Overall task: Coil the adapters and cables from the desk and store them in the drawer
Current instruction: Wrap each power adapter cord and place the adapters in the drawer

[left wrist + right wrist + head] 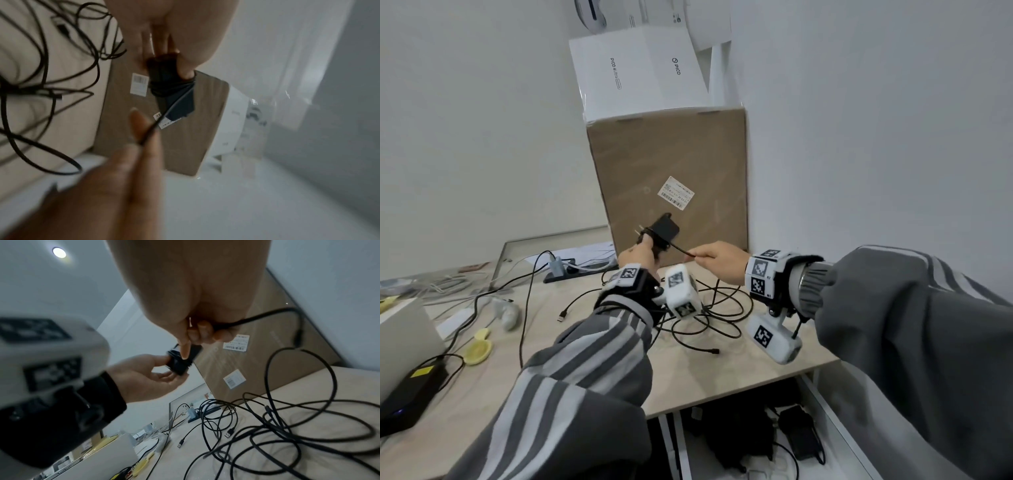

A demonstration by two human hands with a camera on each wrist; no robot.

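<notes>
Step in hand: winding the lead of a black adapter round its own body, judged from the turns already lying across it and the short taut run leading off to the right
Left hand: fingers curled round the lower end of the adapter, thumb laid over the wound turns, holding it raised above the desk in front of the cardboard box
Right hand: thumb and fingertips pinch the cable just beside the adapter; in the right wrist view the free length runs out behind the fingers, loops and drops away to the right
Where the rest lies: a loose tangle of black cables on the desk below both hands, not yet coiled; whether the held lead runs into it I cannot tell
Drawer: open under the desk edge, with dark adapters and leads already inside
How to do it well: keep the lead lightly tensioned, lay each turn snug against the last, and let the left thumb trap every new turn before the right hand slides back for more
Feeding: let the cable run through the right fingertips rather than dragging it, so that it does not snag the pile
Finish: tuck the plug end under a turn so the bundle holds
Risk: a slack turn may slip off the smooth adapter and spring the whole winding loose
</notes>
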